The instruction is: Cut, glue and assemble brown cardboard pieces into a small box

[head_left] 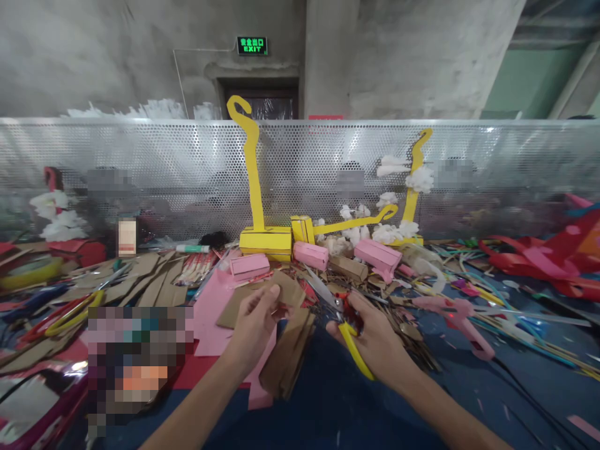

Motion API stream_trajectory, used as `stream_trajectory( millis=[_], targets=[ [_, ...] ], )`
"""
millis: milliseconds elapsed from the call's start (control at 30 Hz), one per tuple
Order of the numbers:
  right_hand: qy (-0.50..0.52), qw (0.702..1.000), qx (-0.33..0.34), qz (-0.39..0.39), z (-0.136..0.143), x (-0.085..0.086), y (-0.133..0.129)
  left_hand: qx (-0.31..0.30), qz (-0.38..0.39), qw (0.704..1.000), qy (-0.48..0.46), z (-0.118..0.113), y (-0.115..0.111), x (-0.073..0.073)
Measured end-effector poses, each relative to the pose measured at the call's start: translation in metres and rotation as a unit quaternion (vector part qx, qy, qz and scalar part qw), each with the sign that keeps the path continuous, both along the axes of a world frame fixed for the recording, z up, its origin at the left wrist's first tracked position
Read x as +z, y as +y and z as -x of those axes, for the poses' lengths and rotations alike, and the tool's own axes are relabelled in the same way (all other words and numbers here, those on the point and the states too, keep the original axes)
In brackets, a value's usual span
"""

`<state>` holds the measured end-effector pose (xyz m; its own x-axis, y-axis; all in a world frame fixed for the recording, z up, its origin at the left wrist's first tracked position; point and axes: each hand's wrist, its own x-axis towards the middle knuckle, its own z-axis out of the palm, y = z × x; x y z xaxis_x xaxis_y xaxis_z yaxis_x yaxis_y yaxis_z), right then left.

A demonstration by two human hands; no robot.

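Left hand (pixel 253 315) pinches cardboard piece (pixel 290 289) | right hand (pixel 375 325) grips scissors (pixel 338 304), just right of it | scissors' axis slants forward-left

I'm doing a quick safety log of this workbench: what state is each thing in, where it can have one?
Left hand: closed on cardboard
Right hand: closed around scissors
Blades: opening unclear
Glue gun: lying down, red light on
Exit sign: lit green
Tallest yellow strip: upright
Middle yellow strip: sideways, slightly raised
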<state>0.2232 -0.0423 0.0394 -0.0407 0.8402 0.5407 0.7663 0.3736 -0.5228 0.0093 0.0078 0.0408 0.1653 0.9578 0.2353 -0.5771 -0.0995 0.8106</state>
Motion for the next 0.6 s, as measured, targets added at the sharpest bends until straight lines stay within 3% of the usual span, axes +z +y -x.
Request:
stream_trajectory(
  millis=[167, 300, 433, 600],
  targets=[
    [0.010, 1.000, 0.011, 0.005, 0.0021, -0.0030, 0.0016, -0.004, 0.001, 1.000, 0.006, 0.0026, -0.0024, 0.0026],
    [0.012, 1.000, 0.011, 0.012, 0.0043, -0.0050, 0.0008, -0.050, 0.057, 0.997, -0.009, 0.0042, -0.0057, 0.0028],
    [0.006, 1.000, 0.013, 0.014, 0.0030, -0.0067, 0.0018, -0.058, 0.112, 0.992, -0.006, 0.0046, -0.0060, 0.0028],
    [0.007, 1.000, 0.014, 0.007, 0.0018, -0.0098, 0.0038, -0.096, 0.097, 0.990, -0.025, 0.0043, -0.0018, 0.0017]
  ],
)
